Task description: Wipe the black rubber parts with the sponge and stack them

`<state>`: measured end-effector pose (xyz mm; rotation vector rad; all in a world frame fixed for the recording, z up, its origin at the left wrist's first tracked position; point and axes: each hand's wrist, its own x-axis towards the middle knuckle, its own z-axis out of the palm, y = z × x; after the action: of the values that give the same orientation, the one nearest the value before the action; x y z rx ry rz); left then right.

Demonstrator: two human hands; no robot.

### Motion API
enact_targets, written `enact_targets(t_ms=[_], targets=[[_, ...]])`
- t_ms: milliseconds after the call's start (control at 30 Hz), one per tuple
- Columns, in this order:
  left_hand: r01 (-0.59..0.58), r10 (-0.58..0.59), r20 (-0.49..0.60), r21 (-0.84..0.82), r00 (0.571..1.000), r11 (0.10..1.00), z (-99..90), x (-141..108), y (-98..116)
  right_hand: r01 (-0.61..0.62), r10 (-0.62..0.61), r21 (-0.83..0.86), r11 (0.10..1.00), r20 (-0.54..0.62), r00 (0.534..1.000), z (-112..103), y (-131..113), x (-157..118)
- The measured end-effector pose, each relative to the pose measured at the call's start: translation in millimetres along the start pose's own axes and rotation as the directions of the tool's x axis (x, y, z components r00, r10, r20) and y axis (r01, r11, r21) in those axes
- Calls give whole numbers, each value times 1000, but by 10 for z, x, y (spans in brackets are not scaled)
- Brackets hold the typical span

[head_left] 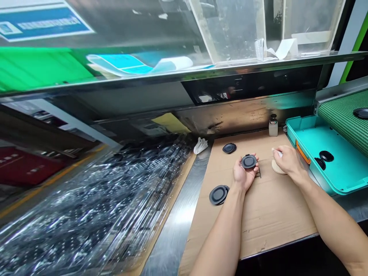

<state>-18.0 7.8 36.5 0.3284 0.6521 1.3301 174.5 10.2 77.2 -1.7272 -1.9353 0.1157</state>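
My left hand is palm up over the cardboard sheet, its fingers curled round a round black lid. To the right, my right hand is closed in a pinch on something small and whitish, mostly hidden by the fingers. Just below it a round beige pad lies on the cardboard. Behind my left hand rests a small group of black lids. Another stack of black lids is to the left of my left forearm.
A teal tray with black parts stands at the right, beside a green conveyor belt carrying another. A small bottle stands at the back. Clear plastic-wrapped black parts fill the left. A metal shelf spans above.
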Motion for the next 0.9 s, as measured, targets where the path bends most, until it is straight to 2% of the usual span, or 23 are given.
enact_targets(t_ms=[100, 167, 200, 233, 300, 367, 400, 467, 567, 667, 767, 833, 900], targets=[[-31, 26, 69, 61, 997, 998, 18, -2, -20, -54, 55, -104, 993, 5, 998, 2, 87, 46], [-173, 162, 74, 183, 984, 968, 36, -7, -56, -81, 98, -178, 981, 86, 992, 46, 122, 63], [-284, 278, 63, 275, 959, 918, 47, -16, -79, -90, 120, -207, 974, 133, 984, 80, 135, 68], [-398, 408, 60, 387, 911, 832, 59, -31, -102, -95, 136, -228, 969, 175, 975, 119, 146, 70], [-547, 618, 120, 616, 777, 567, 84, -79, -144, -88, 143, -244, 966, 220, 965, 192, 164, 72], [-576, 695, 232, 756, 680, 311, 108, -139, -176, -73, 131, -244, 967, 230, 964, 230, 175, 72], [-572, 699, 280, 789, 658, 222, 118, -167, -187, -68, 126, -245, 967, 231, 965, 232, 177, 72], [-567, 688, 339, 814, 641, 126, 127, -205, -202, -67, 129, -251, 966, 238, 963, 208, 173, 72], [-565, 673, 388, 823, 630, 54, 116, -211, -212, -69, 132, -252, 965, 244, 961, 153, 151, 72], [-564, 685, 422, 825, 594, -19, 97, -193, -213, -34, 68, -132, 991, 262, 963, 139, 133, 68], [-566, 699, 435, 822, 567, -51, 104, -193, -212, -15, 0, 52, 999, 284, 959, 168, 144, 67], [-566, 694, 434, 823, 574, -47, 119, -196, -211, -47, 37, 38, 998, 234, 971, 189, 176, 74], [-557, 680, 428, 830, 595, -35, 124, -189, -207, -67, 77, -65, 996, 160, 984, 201, 220, 85]])
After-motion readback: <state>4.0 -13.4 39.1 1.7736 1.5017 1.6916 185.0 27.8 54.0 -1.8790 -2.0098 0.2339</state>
